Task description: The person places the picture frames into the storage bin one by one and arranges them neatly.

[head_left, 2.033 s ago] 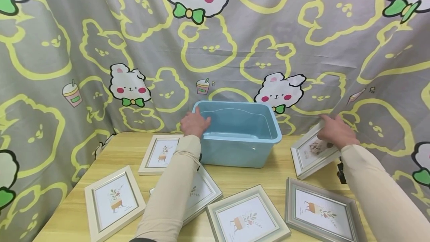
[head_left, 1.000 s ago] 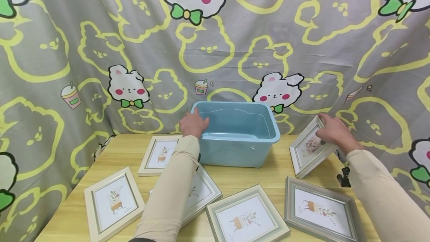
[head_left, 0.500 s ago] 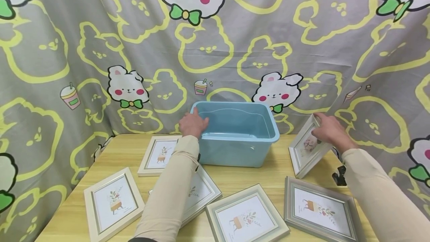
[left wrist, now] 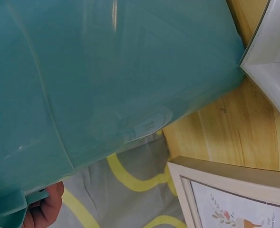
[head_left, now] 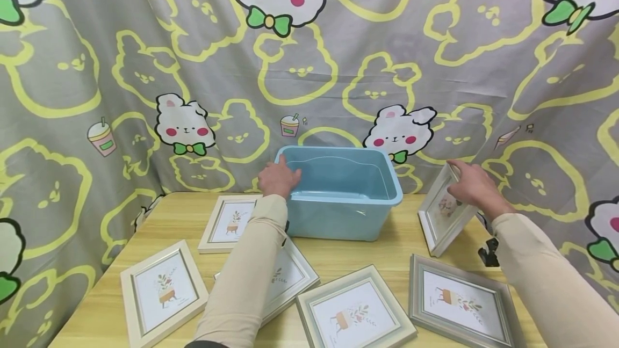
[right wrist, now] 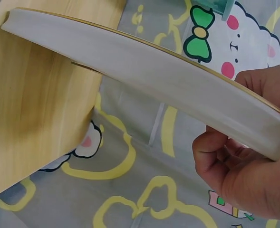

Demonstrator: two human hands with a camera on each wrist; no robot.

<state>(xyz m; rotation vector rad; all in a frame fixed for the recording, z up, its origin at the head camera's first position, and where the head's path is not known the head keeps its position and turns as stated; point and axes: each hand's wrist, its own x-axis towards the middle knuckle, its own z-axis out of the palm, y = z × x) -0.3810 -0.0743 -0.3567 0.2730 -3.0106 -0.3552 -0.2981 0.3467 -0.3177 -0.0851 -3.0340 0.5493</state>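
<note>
6 picture frames and 1 blue bin are seen on the counter in the head view. The bin's left end is gripped by the left hand. To the bin's right, 1 white frame is held tilted up by the right hand. 5 are laid flat: a small cream frame just left of the bin, a large cream frame farther left and forward, and, before the bin, a silver frame partly hidden by a sleeve, a pale green frame and, rightmost, a grey frame. By judgement, little is done: 1 frame is raised, 5 are left flat, and none can be seen inside the bin.

In the left wrist view, the bin's rim is held by curled fingers, only partly shown.

In the right wrist view, the white frame's edge is clasped between thumb and curled fingers, parted by its thickness; a bit of the bin is seen beyond.
</note>
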